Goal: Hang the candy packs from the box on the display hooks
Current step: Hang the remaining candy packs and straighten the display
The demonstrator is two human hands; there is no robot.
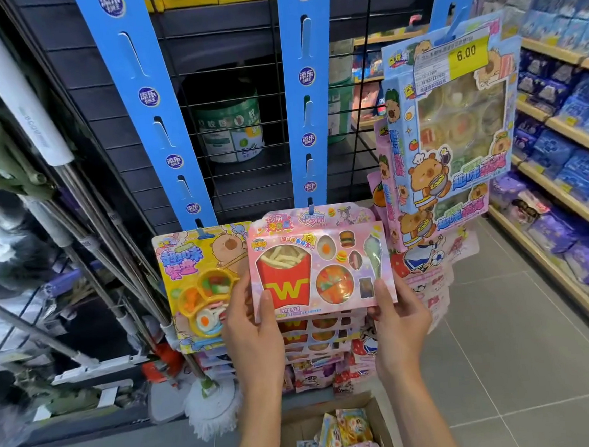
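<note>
I hold a pink candy pack [320, 260], printed with red fries and a W, by its two lower corners. My left hand [253, 328] pinches the bottom left corner and my right hand [397, 321] the bottom right. The pack's top hole sits at a hook on the middle blue strip [309, 91], above several like packs hanging below it. A yellow candy pack [199, 283] hangs on the left blue strip [158, 124]. At the bottom stands the cardboard box [379, 424] with more packs [341, 438] inside.
Blue capybara candy boxes [453, 115] hang on the right strip, one with a 6.00 price tag. Mops [212, 402] and poles lean at the left. Shelves of blue and purple packs [576, 151] line the right side of the grey tiled aisle.
</note>
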